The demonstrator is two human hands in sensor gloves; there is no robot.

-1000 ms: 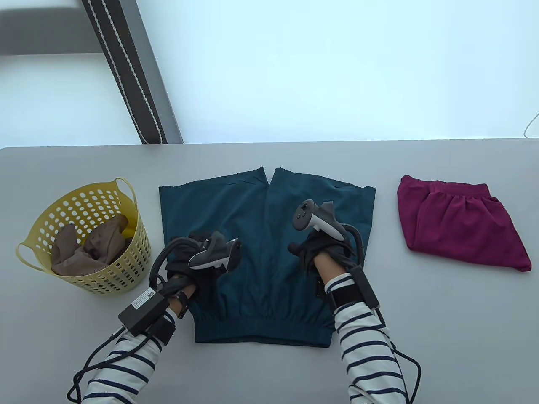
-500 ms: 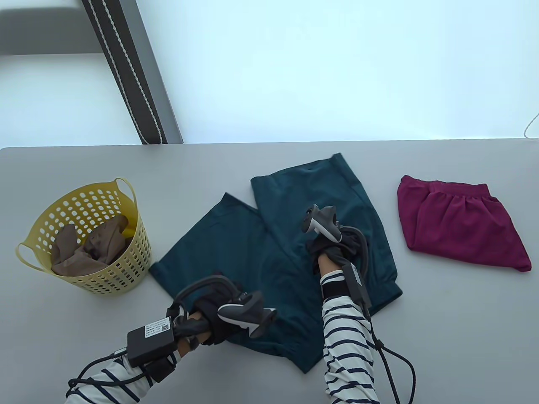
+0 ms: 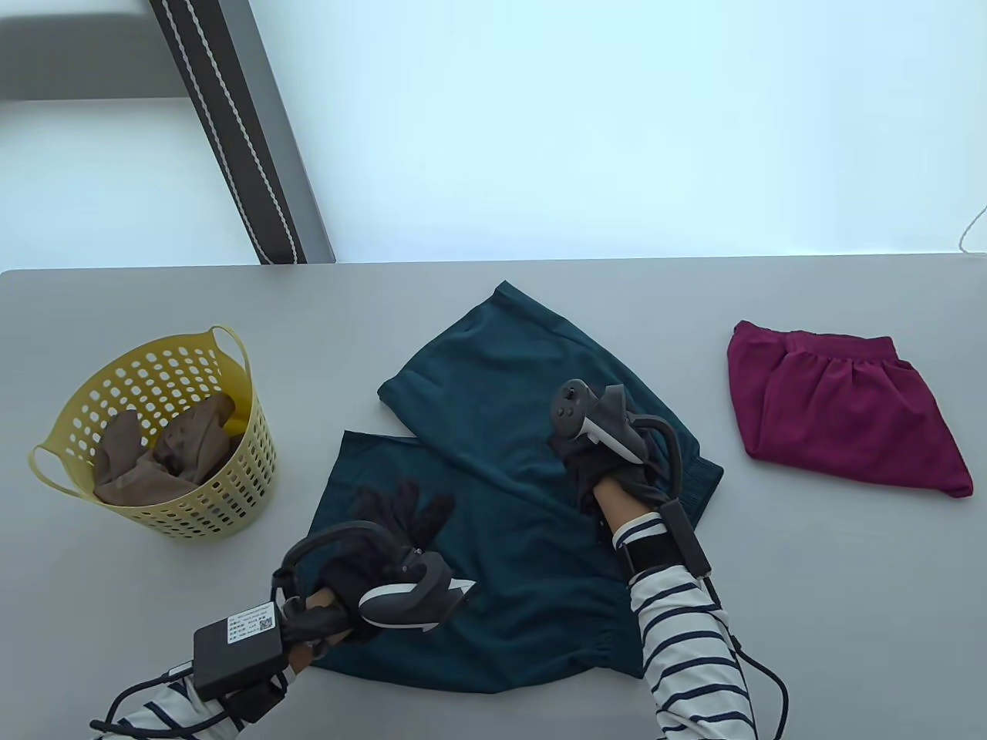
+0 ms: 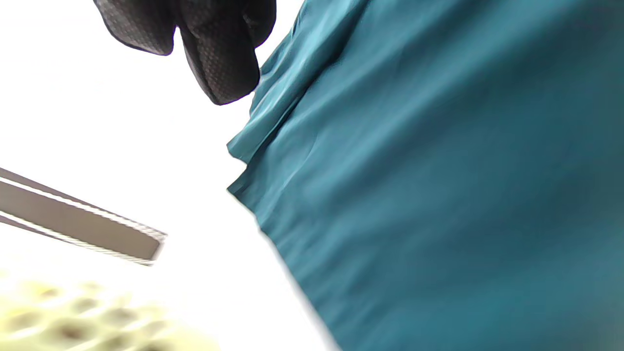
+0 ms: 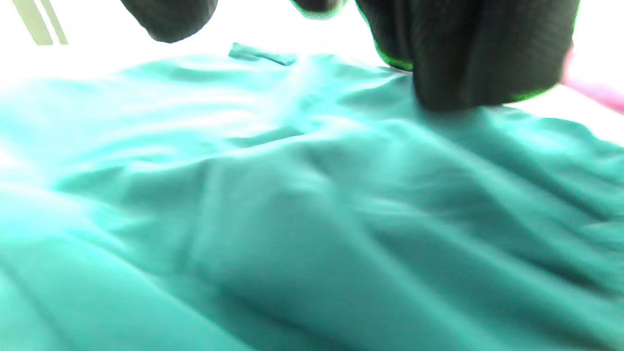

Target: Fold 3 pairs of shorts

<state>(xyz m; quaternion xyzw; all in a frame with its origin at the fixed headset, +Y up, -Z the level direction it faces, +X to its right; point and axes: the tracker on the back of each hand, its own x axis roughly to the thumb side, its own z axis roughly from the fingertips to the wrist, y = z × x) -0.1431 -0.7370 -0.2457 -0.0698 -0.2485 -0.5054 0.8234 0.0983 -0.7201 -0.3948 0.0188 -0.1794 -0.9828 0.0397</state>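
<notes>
Dark teal shorts [image 3: 509,493] lie spread in the middle of the grey table [image 3: 810,586], turned so both legs point left and far-left and the waistband lies to the right, partly under my right arm. My left hand [image 3: 401,512] rests with spread, straight fingers on the nearer leg. My right hand [image 3: 594,462] presses on the farther leg close to the waistband; the tracker hides its fingers here. In the left wrist view the fingers [image 4: 219,58] hang by the hem of the teal shorts [image 4: 438,195]. In the right wrist view a fingertip [image 5: 463,73] touches the teal shorts [image 5: 292,219].
Folded maroon shorts [image 3: 840,408] lie at the right of the table. A yellow perforated basket [image 3: 231,493] at the left holds brown shorts [image 3: 170,455]. The table's far edge runs just behind the teal shorts.
The teal shorts have turned counter-clockwise; their waistband went from the front edge round to the right. Both hands moved with the cloth, the left nearer the front, its fingers now spread.
</notes>
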